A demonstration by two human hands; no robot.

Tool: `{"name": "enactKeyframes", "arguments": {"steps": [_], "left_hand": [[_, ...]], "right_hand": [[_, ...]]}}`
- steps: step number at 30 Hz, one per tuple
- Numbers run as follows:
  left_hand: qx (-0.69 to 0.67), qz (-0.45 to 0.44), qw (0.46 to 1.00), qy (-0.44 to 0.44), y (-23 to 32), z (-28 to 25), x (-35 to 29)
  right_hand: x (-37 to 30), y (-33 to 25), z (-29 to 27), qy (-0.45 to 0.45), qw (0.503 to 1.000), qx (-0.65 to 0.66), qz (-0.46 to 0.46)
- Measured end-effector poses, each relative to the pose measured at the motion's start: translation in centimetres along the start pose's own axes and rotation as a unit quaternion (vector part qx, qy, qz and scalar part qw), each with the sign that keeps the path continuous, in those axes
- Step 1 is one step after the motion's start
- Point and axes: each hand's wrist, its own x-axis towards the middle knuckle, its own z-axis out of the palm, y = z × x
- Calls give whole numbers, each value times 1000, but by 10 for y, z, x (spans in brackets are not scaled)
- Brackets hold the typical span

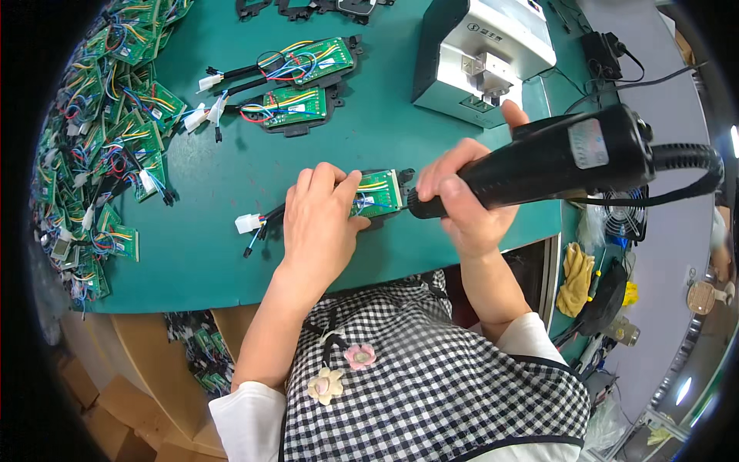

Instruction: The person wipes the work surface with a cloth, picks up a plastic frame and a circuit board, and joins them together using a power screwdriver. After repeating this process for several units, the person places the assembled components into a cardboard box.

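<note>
My right hand (471, 202) is wrapped round a black electric screwdriver (554, 163), held nearly level with its bit end pointing left. The tip reaches the right end of a green circuit board (379, 194) set in a black plastic housing. My left hand (319, 219) presses over the left part of that board and housing, fingers closed on them. A white connector (248, 223) on dark leads sticks out left of this hand. Two more boards in black housings, an upper one (327, 60) and a lower one (296, 106), lie farther back with their wires and connectors.
A heap of wired circuit boards (115, 131) covers the left side of the green table (208, 266). At the back right stands a white and black machine (477, 58). Black plastic parts (308, 9) lie at the far edge. Yellow gloves (576, 279) and cardboard boxes (135, 408) sit lower.
</note>
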Motion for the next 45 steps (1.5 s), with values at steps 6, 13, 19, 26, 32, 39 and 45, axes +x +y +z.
{"name": "enactKeyframes", "arguments": {"steps": [6, 13, 19, 26, 32, 39, 45], "left_hand": [[7, -14, 1000, -5, 3, 2, -4], [-12, -14, 1000, 14, 3, 3, -5], [-2, -9, 1000, 11, 1, 2, -4], [0, -15, 1000, 8, 3, 2, -2], [21, 0, 1000, 14, 2, 2, -5], [28, 1, 999, -16, -1, 1, 3], [40, -26, 996, 72, 3, -9, 4]], "right_hand": [[14, 6, 5, -129, 989, -51, 51], [16, -2, -1, -98, 989, 67, 92], [24, -10, 1, -67, 993, 92, 37], [19, 9, -1, -91, 993, 30, 64], [17, 11, 3, -148, 982, -64, 95], [27, -6, -8, -147, 982, -72, 90], [109, -31, -48, 121, 962, -64, -237]]}}
